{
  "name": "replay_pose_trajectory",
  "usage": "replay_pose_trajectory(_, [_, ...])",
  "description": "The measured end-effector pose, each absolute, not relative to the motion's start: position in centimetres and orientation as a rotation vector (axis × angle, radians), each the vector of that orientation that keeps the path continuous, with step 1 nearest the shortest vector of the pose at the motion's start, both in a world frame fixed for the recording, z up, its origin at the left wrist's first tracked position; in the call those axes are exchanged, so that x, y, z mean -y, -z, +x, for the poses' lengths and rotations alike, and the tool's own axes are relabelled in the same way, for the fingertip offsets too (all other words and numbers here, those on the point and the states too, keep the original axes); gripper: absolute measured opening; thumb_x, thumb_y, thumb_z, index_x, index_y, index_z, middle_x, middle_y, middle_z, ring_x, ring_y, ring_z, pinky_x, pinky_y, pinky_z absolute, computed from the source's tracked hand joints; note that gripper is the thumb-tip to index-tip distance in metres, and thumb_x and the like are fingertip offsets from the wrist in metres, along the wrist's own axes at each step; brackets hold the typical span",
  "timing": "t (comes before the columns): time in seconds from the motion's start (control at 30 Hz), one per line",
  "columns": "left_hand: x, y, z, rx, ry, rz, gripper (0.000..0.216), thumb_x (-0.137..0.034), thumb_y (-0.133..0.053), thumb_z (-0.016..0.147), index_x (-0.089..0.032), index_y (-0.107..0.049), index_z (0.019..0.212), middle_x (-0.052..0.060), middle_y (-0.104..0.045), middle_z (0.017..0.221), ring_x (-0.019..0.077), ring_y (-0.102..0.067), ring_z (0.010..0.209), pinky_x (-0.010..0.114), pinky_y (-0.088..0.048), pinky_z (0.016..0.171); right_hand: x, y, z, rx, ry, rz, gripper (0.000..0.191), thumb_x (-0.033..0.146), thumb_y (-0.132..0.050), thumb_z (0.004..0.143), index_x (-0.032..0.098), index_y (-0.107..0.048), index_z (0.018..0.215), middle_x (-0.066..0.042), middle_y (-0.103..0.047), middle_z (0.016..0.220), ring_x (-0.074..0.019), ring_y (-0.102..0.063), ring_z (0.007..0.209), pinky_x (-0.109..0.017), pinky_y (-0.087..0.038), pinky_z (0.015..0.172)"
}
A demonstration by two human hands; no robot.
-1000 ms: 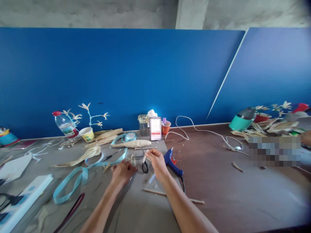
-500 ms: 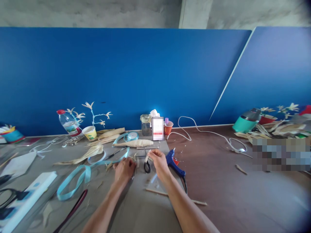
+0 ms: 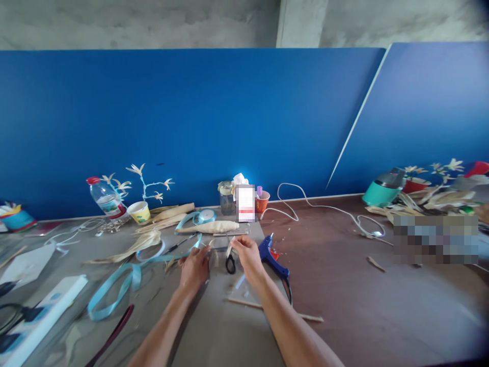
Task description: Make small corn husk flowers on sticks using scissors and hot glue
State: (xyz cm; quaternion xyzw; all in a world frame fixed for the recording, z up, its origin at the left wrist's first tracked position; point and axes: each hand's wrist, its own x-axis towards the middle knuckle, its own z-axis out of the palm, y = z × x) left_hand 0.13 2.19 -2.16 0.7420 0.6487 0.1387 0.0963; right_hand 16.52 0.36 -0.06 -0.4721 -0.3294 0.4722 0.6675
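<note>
My right hand (image 3: 245,251) is closed in a pinch on a pale strip of corn husk (image 3: 229,248), which hangs above the black scissors handle (image 3: 230,264). A short way to its left, my left hand (image 3: 194,267) has its thumb and fingertips together; a small pale bit shows at their tips, too small to name. Behind both hands lies a rolled pale husk (image 3: 214,227). The blue glue gun (image 3: 273,257) rests just right of my right hand. Light-blue ribbon (image 3: 133,278) loops across the table left of my left hand.
A power strip (image 3: 49,311) sits at the lower left. Along the blue partition stand a bottle (image 3: 107,199), a yellow cup (image 3: 139,212) near husk flowers, a glass jar (image 3: 226,199) and a red cup (image 3: 262,202). A thin stick (image 3: 248,303) lies in front; a white cable (image 3: 328,206) runs right.
My left hand has lifted its fingertips slightly from the table and now pinches near the small pale bit. My right hand keeps its pinch on the husk strip, almost unmoved.
</note>
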Motion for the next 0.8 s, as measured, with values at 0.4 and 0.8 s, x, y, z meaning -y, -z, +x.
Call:
replay_pose_trajectory(0.4, [-1.4,0.8,0.8,-2.025,-0.313,2.164,0.019,-0.030,-0.045,0.080,-0.019,-0.060,0.087,0.008,-0.064,0.093,0.0217,-0.058,0.087,0.036,-0.031,0.085,-0.4,0.1,16.5,0.757,-1.049,-1.101,0.011,0.024,-0.062,0.057,0.015,-0.057,0.053,0.005,-0.048,0.048,-0.0078,-0.037,0.047,-0.023,-0.028,0.050])
replay_pose_trajectory(0.8, [-2.3,0.4,-1.2,-2.083,-0.120,2.111,0.026,-0.026,-0.041,0.081,-0.017,-0.064,0.072,0.011,-0.068,0.086,0.0251,-0.062,0.084,0.037,-0.033,0.080,-0.2,0.0,16.3,0.785,-1.053,-1.135,0.011,0.023,-0.062,0.056,0.015,-0.057,0.051,0.006,-0.043,0.045,-0.0071,-0.032,0.045,-0.022,-0.024,0.046])
